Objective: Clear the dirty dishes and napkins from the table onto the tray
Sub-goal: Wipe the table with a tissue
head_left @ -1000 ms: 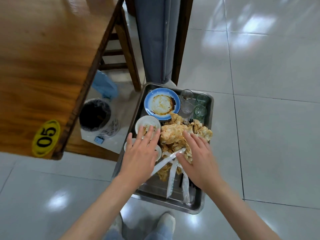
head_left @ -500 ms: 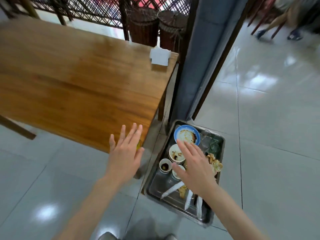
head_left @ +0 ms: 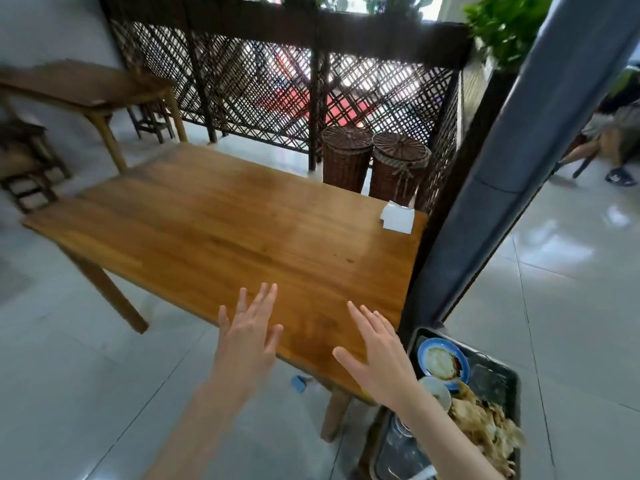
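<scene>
From the head view, both hands are hovering palm-down with fingers spread, holding nothing: the left hand (head_left: 247, 344) is reaching over the near edge of the wooden worktop (head_left: 221, 233), and the right hand (head_left: 379, 360) is hanging over its near right corner. A white napkin holder (head_left: 398, 218) is sitting at the far right corner. On the floor just right of that near corner, the metal tray (head_left: 498, 370) is carrying a blue-rimmed plate (head_left: 443, 362), a small white bowl (head_left: 437, 393) and a heap of crumpled napkins (head_left: 485, 431).
</scene>
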Available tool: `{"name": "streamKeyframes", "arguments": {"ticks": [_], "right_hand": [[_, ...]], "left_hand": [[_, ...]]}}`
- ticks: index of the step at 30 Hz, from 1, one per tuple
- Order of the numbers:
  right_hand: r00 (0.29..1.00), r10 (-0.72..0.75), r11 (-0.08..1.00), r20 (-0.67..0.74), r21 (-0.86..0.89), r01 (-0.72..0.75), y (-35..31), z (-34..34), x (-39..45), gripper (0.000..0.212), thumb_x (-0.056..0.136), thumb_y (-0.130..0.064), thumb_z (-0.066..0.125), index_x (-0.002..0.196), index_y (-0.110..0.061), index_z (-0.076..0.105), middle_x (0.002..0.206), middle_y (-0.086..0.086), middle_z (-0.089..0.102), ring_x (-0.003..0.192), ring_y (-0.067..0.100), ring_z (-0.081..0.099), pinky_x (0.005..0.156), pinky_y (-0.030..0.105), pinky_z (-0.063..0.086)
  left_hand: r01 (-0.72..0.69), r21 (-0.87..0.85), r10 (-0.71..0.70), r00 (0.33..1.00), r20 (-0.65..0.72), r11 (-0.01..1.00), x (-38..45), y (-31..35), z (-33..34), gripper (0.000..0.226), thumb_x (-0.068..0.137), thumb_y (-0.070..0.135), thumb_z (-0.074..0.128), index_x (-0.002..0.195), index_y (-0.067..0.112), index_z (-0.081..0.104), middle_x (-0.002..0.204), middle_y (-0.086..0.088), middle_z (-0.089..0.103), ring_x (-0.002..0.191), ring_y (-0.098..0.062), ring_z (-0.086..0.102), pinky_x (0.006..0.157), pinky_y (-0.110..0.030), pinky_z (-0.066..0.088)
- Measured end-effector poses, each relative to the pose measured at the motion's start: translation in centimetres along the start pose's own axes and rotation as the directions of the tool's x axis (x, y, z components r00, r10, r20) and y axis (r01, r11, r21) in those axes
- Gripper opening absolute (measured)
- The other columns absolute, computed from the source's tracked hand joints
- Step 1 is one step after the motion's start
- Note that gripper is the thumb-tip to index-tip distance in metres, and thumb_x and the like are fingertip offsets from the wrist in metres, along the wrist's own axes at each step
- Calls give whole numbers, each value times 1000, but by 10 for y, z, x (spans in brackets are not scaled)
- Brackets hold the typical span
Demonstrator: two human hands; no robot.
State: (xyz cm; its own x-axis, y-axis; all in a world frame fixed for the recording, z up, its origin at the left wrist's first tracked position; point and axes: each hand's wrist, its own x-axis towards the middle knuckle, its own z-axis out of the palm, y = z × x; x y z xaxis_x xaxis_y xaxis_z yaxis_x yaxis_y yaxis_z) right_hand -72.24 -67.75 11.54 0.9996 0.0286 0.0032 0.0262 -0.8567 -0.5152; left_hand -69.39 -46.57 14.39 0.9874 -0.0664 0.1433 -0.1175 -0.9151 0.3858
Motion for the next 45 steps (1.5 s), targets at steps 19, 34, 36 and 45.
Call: {"name": "streamKeyframes", "arguments": {"ticks": [19, 34, 36, 45], "right_hand": [[971, 230, 973, -59, 4, -230, 53, 55, 187, 72, 86, -60, 47, 147, -36, 16, 153, -1, 27, 142, 21, 18, 112, 38, 22], [907, 388, 911, -161, -83, -405, 176, 55, 345, 67, 90, -51, 49, 147, -29, 22, 152, 1, 30, 141, 22, 23, 111, 35, 24], [890, 404, 904, -210, -60, -424, 192, 60, 362, 61, 92, -44, 51, 146, -27, 27, 150, 1, 33, 140, 21, 25, 111, 34, 25], [804, 410, 863, -431, -101, -495, 245, 48, 435, 47, 91, -27, 57, 136, -22, 46, 148, 5, 35, 135, 24, 34, 103, 34, 38]], "left_hand": [[-234, 11, 224, 942, 248, 972, 210, -31, 90, 55, 99, 38, 35, 150, 30, 14, 157, 8, 15, 146, -19, 2, 114, -44, -5], [-346, -65, 345, 862, 370, 936, 387, 12, 221, 54, 99, 37, 35, 149, 26, 20, 157, 4, 18, 146, -20, 4, 116, -45, 0], [-368, -77, 372, 869, 326, 927, 402, 19, 246, 52, 98, 38, 37, 147, 28, 25, 156, 3, 20, 146, -21, 5, 115, -43, -1], [-575, -152, 594, 786, 171, 804, 489, 74, 330, 44, 94, 28, 51, 137, 26, 43, 138, 2, 50, 136, -20, 35, 115, -42, 11]]}}
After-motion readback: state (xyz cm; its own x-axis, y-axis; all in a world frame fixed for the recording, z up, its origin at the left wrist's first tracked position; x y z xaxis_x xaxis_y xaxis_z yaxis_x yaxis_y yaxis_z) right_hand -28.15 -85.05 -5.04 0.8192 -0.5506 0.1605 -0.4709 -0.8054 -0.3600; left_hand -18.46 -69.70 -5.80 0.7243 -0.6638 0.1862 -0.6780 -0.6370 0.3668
